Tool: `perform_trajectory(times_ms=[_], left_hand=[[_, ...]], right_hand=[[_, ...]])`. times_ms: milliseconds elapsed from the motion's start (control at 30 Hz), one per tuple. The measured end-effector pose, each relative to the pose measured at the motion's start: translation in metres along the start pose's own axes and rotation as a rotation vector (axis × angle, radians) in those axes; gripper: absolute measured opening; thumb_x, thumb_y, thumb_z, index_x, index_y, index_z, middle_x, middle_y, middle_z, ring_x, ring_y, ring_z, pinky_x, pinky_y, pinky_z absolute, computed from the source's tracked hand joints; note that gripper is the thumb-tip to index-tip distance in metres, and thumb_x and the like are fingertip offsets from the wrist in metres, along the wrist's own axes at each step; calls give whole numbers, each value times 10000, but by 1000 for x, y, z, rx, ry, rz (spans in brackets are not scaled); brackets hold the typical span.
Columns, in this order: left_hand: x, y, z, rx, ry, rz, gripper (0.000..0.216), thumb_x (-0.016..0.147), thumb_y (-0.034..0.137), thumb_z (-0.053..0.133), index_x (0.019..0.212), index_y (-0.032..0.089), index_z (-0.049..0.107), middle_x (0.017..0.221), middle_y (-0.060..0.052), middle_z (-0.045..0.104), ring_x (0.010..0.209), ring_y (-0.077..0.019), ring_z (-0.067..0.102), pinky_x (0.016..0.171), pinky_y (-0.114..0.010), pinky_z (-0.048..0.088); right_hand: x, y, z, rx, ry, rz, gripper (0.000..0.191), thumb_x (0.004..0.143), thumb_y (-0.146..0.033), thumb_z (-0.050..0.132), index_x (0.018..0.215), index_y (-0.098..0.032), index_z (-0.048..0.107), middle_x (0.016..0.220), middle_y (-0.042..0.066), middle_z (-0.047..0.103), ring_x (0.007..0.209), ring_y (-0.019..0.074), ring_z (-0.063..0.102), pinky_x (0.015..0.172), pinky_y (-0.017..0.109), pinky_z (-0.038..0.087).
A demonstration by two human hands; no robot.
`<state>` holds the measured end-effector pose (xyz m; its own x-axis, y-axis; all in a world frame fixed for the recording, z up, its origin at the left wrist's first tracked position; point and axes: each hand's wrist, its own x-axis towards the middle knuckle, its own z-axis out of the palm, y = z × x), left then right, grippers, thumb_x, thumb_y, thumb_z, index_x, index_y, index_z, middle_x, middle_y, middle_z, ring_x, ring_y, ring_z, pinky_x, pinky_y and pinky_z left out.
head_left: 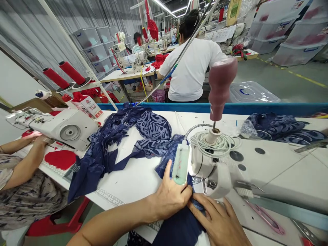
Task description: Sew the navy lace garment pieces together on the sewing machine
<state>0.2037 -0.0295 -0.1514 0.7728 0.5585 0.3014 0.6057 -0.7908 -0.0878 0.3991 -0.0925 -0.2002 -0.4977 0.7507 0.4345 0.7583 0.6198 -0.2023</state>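
Observation:
A navy lace bra piece [153,128] lies on the white sewing table, with patterned cups and loose straps trailing left. Part of it runs under the head of the sewing machine [205,164]. My left hand [171,198] has its fingers curled and pressed on the navy fabric [176,227] beside the presser foot, thumb raised against a pale green lamp [180,164]. On the near side of the needle, my right hand [217,218] lies with fingers stretched over the same fabric. The fingertips of both hands nearly meet. The needle area is partly hidden.
A screwdriver with a dark red handle [221,87] stands upright on the machine among coiled cord [197,141]. Pink tweezers [266,217] lie at right. More navy lace [279,124] sits behind. At left, a co-worker's hands [38,143] work at another machine [64,128]; another person sits ahead.

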Motion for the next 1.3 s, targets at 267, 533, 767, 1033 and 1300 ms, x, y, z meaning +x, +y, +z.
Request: perform_trajectory(times_ms=[267, 533, 767, 1033, 1300], left_hand=[[13, -8, -17, -20, -109, -111, 194, 800, 101, 494, 979, 157, 544, 975, -87, 598, 943, -243, 559, 962, -521, 458], [-12, 15, 9, -56, 33, -198, 154, 911, 117, 417, 861, 157, 557, 780, -41, 531, 742, -185, 524, 743, -350, 482], [-19, -5, 6, -176, 172, -100, 209, 930, 152, 451, 934, 228, 645, 913, -29, 594, 901, -174, 541, 998, -460, 359], [-22, 17, 8, -68, 234, -147, 237, 934, 126, 400, 932, 179, 630, 729, 8, 550, 700, -144, 468, 1066, -550, 258], [-10, -1, 12, -30, 170, -65, 207, 938, 140, 433, 815, 176, 596, 692, 8, 516, 694, -149, 493, 939, -473, 421]], right_hand=[[7, 2, 7, -32, -34, 50, 573, 767, -162, 554, 1315, -329, 571, 1274, 80, 617, 1046, 302, 565, 954, 548, 345], [18, 3, -17, 100, 107, -44, 517, 804, -40, 412, 1242, -229, 613, 1161, 51, 673, 1009, 206, 594, 1067, 457, 300], [12, -3, -6, 164, 99, -42, 550, 730, -8, 427, 1182, -231, 647, 1155, 39, 668, 1078, 209, 558, 1115, 458, 220], [14, -6, -12, 197, 169, -93, 515, 724, -2, 415, 1105, -230, 676, 1014, 24, 692, 971, 183, 575, 1118, 450, 202], [12, -1, -5, 57, 72, -44, 634, 657, 7, 464, 1211, -250, 634, 1151, 57, 665, 973, 215, 576, 1076, 490, 255]])
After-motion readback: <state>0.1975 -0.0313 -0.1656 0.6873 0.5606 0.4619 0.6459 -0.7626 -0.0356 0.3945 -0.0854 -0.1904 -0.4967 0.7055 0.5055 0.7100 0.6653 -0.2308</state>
